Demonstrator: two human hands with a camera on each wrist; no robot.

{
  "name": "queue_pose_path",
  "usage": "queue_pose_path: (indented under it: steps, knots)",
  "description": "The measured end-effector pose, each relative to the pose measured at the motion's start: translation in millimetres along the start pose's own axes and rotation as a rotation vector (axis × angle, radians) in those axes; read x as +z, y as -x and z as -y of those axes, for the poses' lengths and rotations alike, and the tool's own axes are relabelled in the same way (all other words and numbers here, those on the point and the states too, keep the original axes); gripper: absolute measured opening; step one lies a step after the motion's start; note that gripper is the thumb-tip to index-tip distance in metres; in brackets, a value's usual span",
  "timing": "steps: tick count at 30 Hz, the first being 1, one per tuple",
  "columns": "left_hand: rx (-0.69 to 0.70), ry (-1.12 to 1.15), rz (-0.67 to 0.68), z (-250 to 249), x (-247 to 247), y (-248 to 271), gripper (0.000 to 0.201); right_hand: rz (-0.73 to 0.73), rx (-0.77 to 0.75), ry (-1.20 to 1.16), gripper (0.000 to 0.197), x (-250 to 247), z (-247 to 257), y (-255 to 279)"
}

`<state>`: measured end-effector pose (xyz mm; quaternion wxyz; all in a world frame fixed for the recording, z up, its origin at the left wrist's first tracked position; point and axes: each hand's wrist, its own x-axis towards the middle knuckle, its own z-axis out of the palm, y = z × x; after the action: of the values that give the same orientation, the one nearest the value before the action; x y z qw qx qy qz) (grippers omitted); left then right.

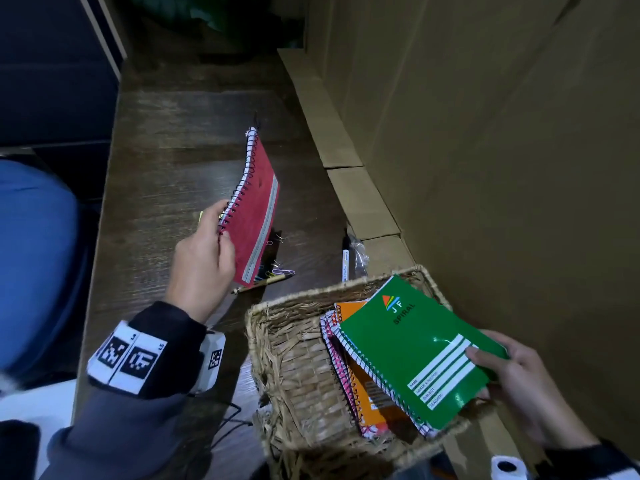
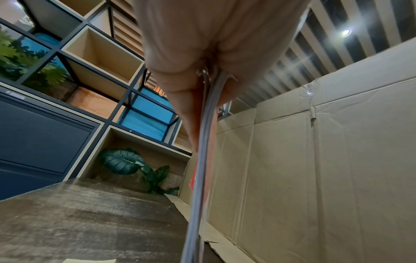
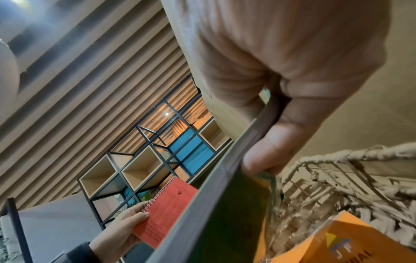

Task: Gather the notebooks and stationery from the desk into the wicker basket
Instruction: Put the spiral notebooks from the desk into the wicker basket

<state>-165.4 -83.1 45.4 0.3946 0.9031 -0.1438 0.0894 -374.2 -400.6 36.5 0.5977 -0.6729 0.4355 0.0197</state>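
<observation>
Head view, left to right: left hand (image 1: 201, 261) grips red spiral notebook (image 1: 256, 209), raised above the surface (image 1: 166, 161); pen (image 1: 261, 284) and paper clips (image 1: 277, 268) beneath; wicker basket (image 1: 287, 358) holding orange notebook (image 1: 367, 386); right hand (image 1: 512, 375) pinches green notebook (image 1: 415, 351) over it.

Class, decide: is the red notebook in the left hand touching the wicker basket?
Apart. In the head view the red notebook, gripped at its spiral edge by the left hand, is raised over the desk, with bare wood showing between it and the wicker basket.
</observation>
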Motion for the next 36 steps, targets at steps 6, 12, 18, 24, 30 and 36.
queue_pose_path:
  steps: [6,12,18,24,30,36]
  knots:
    - [-0.002,-0.017,-0.01,4,-1,2,0.042,-0.009,0.059,-0.095,0.026,5,-13,3]
    - [-0.006,-0.022,-0.008,11,-2,3,0.042,0.01,-0.15,-0.103,0.035,3,39,16]
    - [-0.024,-0.046,0.013,21,1,3,0.043,-0.064,-0.809,0.393,0.025,61,119,-2]
    - [-0.099,-0.045,0.06,39,16,7,0.044,-0.062,-1.306,1.245,0.033,156,135,-41]
    - [-0.159,-0.047,0.108,51,24,17,0.046,-0.05,-1.354,1.457,0.029,184,122,-59]
    - [-0.185,-0.037,0.11,58,27,20,0.045,-0.054,-1.377,1.342,0.041,176,104,-72]
